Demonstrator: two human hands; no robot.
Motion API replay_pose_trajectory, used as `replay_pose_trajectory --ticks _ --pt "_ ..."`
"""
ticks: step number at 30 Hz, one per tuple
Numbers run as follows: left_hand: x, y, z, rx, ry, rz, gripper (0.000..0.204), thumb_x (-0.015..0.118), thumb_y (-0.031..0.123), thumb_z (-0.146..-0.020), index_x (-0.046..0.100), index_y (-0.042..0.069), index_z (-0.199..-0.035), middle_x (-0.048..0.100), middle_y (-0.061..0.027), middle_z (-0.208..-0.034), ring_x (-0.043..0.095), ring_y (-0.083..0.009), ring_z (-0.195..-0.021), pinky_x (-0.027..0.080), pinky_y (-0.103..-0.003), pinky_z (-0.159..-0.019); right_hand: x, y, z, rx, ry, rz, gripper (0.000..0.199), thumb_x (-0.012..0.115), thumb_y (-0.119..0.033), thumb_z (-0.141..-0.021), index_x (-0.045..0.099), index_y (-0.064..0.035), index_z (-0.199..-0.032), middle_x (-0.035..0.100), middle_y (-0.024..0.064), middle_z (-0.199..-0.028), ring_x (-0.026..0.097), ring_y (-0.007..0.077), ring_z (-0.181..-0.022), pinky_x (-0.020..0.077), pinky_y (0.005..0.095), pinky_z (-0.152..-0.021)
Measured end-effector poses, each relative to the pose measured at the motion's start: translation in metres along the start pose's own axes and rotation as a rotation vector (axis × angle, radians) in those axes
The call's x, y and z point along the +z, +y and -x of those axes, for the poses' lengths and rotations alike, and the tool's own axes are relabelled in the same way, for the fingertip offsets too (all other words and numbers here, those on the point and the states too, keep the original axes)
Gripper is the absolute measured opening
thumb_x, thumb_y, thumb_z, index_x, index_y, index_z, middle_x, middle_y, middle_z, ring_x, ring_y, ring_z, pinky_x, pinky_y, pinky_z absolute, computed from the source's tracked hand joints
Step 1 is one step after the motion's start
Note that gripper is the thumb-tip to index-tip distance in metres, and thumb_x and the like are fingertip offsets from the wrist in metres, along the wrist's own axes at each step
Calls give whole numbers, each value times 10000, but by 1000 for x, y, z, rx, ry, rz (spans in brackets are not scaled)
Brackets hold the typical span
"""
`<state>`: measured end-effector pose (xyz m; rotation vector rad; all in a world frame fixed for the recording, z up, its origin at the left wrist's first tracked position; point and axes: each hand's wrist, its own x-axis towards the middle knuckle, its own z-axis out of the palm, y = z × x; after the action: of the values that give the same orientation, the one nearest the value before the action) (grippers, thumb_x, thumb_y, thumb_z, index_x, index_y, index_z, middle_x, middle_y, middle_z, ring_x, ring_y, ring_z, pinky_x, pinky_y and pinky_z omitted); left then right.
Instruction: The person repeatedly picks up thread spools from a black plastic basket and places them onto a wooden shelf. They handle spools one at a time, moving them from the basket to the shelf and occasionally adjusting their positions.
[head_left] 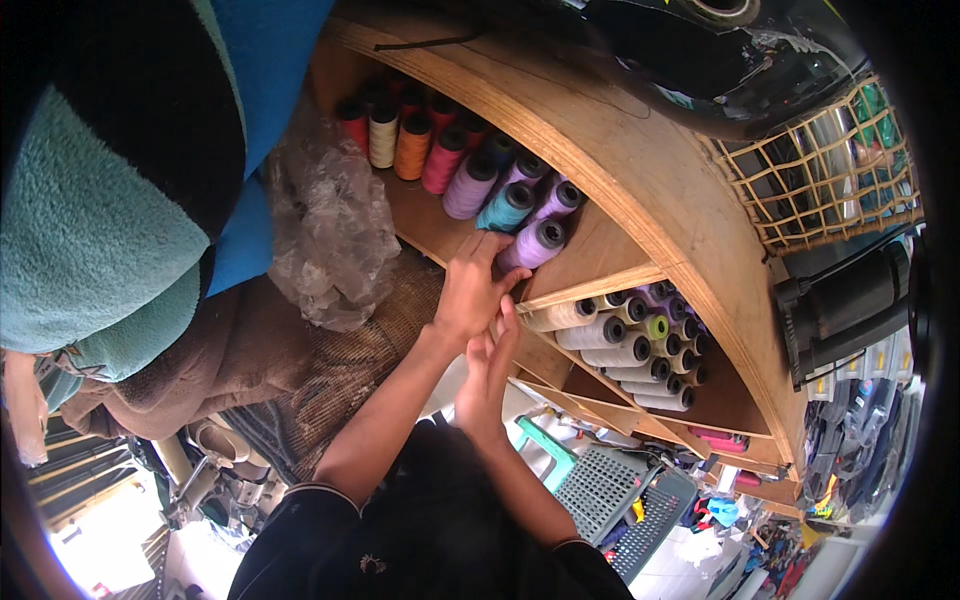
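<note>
My left hand (472,290) reaches to the shelf edge, with thumb and fingers closed around the lower end of a lilac thread spool (535,244). My right hand (487,375) is just below, fingers stretched out and close to the left hand, holding nothing I can see. Beside the lilac spool stand a turquoise thread spool (507,206) and more lilac spools. Farther left in the same compartment are a pink spool (444,160), an orange spool (411,147), a cream spool (382,137) and a red spool (353,125).
The wooden shelf (600,180) has a lower compartment of white and cream spools (625,350). A crumpled clear plastic bag (335,230) hangs left of my arm, near teal and brown fabric (200,370). A wicker basket (820,170) sits on top; grey crates (600,490) stand below.
</note>
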<state>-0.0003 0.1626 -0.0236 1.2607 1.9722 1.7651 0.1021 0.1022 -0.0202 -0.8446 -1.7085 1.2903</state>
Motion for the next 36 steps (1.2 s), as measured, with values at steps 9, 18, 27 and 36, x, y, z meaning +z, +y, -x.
replay_pose_trajectory --ticks 9,18,27,36 --pt "-15 -15 1 21 -47 93 297 744 33 -714 641 -19 -988 653 -190 -926 670 -342 -846 535 -381 -728 19 -7 -47 154 10 92 1078 371 -705 -908 -25 128 -1465 0 339 -1533 51 423 -1451 89 462 -1175" --pt "-19 -14 -6 171 -69 167 259 718 33 -701 666 -6 -952 659 -173 -882 670 -318 -804 535 -368 -702 35 2 -51 119 137 195 985 447 -594 -947 6 109 -1477 99 337 -1475 141 405 -1417 148 451 -1148" --pt "-6 -33 -11 150 -79 175 227 727 53 -699 676 9 -916 663 -155 -860 665 -322 -785 529 -368 -686 31 3 -60 182 112 130 907 493 -474 -961 45 133 -1465 94 341 -1509 117 411 -1430 133 456 -1156" --pt "-3 -27 -4 29 -26 71 182 733 26 -730 697 13 -908 683 -147 -841 691 -277 -781 546 -353 -686 27 16 -54 33 68 -33 904 581 -389 -936 68 156 -1443 155 347 -1500 166 415 -1426 145 449 -1164"
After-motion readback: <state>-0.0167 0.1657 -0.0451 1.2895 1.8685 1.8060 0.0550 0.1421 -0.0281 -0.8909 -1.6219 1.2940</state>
